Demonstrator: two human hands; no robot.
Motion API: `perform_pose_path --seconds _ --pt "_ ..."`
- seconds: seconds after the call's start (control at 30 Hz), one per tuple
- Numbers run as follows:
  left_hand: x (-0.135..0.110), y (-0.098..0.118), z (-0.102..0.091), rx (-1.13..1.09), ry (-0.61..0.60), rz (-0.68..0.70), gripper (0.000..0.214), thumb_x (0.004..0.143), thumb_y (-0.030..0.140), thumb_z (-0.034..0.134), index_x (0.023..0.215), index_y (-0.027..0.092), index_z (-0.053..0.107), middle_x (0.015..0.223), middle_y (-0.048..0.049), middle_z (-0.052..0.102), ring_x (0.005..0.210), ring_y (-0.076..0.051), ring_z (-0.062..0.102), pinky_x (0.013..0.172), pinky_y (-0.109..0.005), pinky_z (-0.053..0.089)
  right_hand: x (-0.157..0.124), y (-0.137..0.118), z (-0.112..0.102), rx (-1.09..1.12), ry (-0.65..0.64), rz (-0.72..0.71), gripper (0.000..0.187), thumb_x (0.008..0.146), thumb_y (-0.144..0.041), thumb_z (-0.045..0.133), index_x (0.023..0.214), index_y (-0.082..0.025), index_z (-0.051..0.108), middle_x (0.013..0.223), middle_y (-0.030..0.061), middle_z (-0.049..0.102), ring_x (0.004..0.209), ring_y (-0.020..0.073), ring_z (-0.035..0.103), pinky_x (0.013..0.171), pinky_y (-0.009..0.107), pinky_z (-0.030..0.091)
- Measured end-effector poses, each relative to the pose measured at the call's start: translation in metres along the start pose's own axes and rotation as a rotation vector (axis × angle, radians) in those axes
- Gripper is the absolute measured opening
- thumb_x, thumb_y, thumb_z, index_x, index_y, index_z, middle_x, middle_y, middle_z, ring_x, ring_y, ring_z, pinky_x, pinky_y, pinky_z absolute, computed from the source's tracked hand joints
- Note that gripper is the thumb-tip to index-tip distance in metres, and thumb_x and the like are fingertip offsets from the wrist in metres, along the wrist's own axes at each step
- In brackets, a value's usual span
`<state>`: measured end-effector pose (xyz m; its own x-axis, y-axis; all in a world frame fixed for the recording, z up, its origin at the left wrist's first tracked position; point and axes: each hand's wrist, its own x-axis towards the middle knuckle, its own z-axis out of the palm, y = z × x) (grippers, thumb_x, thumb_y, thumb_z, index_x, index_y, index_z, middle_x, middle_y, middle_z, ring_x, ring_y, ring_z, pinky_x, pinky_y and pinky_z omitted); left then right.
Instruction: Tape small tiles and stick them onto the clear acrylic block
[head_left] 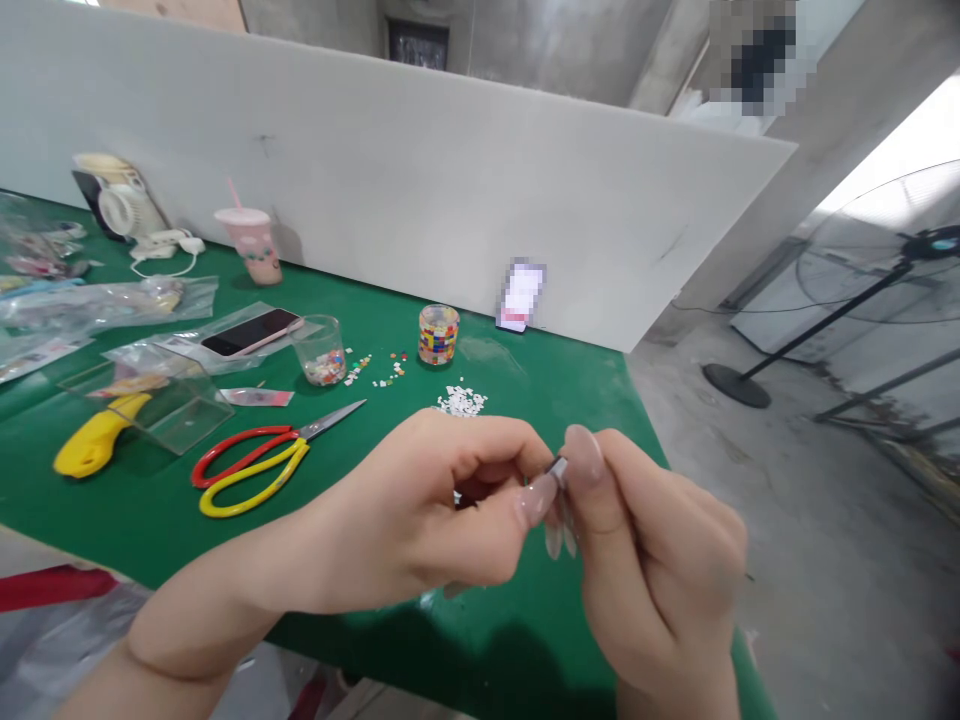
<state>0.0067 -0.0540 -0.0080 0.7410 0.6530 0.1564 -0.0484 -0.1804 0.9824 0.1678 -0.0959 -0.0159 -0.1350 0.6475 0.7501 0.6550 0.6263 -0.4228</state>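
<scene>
My left hand and my right hand meet above the front of the green table. Both are closed in a pinch, thumb tips almost touching. Between them shows a tiny dark and silvery piece, mostly covered by the fingers, so its kind cannot be made out. Just beyond the hands lies a pile of small white chips. Behind it stands a small round cup covered in coloured mosaic tiles. Scissors with one red and one yellow handle lie to the left of my left hand.
A clear plastic cup holds coloured chips, with several scattered beside it. Left are a yellow-handled tool, a clear plastic box, a phone and a pink tumbler. A lit phone leans on the white partition.
</scene>
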Motion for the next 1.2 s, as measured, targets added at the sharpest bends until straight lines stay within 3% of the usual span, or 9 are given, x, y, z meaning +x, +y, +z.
perform_pose_path --seconds 0.4,0.77,0.97,1.2 --pt "-0.0026 -0.0047 -0.0028 0.077 0.006 -0.005 0.024 0.098 0.037 0.051 0.086 0.019 0.059 0.056 0.0053 0.051 0.046 -0.007 0.046 0.042 -0.017 0.036 0.0003 -0.0013 -0.0012 -0.012 0.000 0.002 0.030 0.093 -0.006 0.046 0.067 -0.020 0.043 0.053 -0.0075 0.043 0.043 0.0044 0.036 0.042 0.020 0.029" --pt "0.0016 0.0034 0.0005 -0.039 0.011 -0.067 0.017 0.092 0.011 0.046 0.079 0.019 0.055 0.049 0.0096 0.040 0.039 -0.003 0.035 0.037 -0.011 0.029 -0.0008 -0.0010 -0.0001 0.006 0.003 0.030 0.031 0.093 -0.007 0.047 0.065 -0.020 0.043 0.053 -0.0074 0.043 0.042 0.0045 0.037 0.042 0.020 0.030" --pt "0.0010 -0.0012 0.0000 -0.040 0.008 -0.041 0.017 0.095 0.025 0.052 0.080 0.019 0.057 0.053 0.0079 0.045 0.041 -0.005 0.037 0.038 -0.014 0.030 0.0003 -0.0020 0.0000 0.005 0.013 0.025 0.032 0.094 -0.007 0.047 0.065 -0.021 0.041 0.052 -0.0077 0.040 0.040 0.0045 0.033 0.040 0.020 0.029" --pt "0.0001 0.0008 0.0005 -0.007 -0.002 -0.068 0.018 0.096 0.024 0.048 0.081 0.018 0.056 0.051 0.0083 0.042 0.039 -0.004 0.036 0.037 -0.014 0.029 0.0003 -0.0026 0.0005 -0.025 0.023 0.010 0.031 0.093 -0.007 0.047 0.066 -0.020 0.042 0.052 -0.0076 0.041 0.041 0.0045 0.033 0.041 0.020 0.028"
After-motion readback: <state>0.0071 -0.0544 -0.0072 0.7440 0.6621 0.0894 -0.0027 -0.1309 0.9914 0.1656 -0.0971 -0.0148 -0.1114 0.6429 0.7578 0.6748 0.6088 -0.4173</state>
